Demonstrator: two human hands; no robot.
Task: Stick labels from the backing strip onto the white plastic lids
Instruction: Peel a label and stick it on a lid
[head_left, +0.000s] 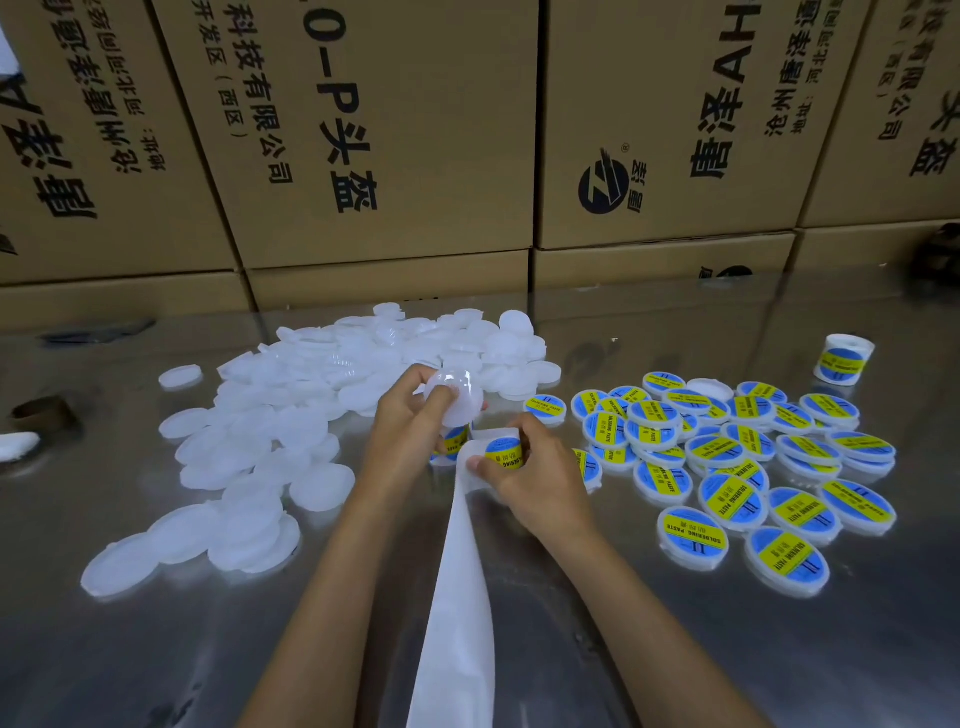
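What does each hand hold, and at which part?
Left hand grips a blank white lid by its rim. Right hand pinches the backing strip at its upper end.

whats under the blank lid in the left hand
Below the blank lid held by the left hand, a labelled lid peeks out; fingers hide the rest.

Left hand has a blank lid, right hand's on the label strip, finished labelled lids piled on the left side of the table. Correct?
Not quite. The labelled lids lie on the right side of the table; the pile on the left is the blank lids. The head view shows it. The rest stands: the left hand holds a blank lid, and the right hand is on the label strip.
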